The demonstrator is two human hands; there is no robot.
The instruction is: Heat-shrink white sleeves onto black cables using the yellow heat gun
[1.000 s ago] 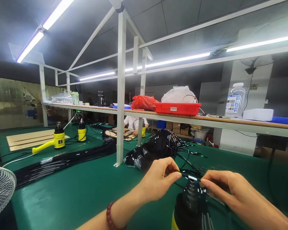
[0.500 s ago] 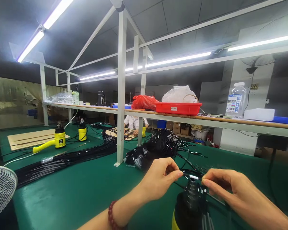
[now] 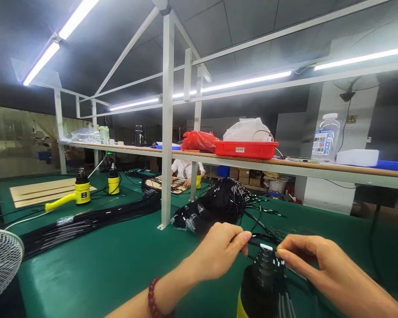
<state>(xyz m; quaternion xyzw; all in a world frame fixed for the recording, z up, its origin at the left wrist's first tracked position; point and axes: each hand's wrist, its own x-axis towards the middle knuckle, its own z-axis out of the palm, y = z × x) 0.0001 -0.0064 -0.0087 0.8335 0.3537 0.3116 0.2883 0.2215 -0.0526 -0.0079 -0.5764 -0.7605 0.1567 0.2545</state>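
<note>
The cable point(image 3: 255, 243), thin and black, runs nearly level at the lower right of the frame, dipping slightly rightward. A short white band point(image 3: 266, 247) shows on it, just at the mouth of the heat gun point(image 3: 261, 285); contact cannot be told. The heat gun points upward, its nozzle dark and stepped, its yellow body cut off by the bottom edge.

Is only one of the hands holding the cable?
No, the left hand and the right hand pinch the cable on either side of its white band.
</note>
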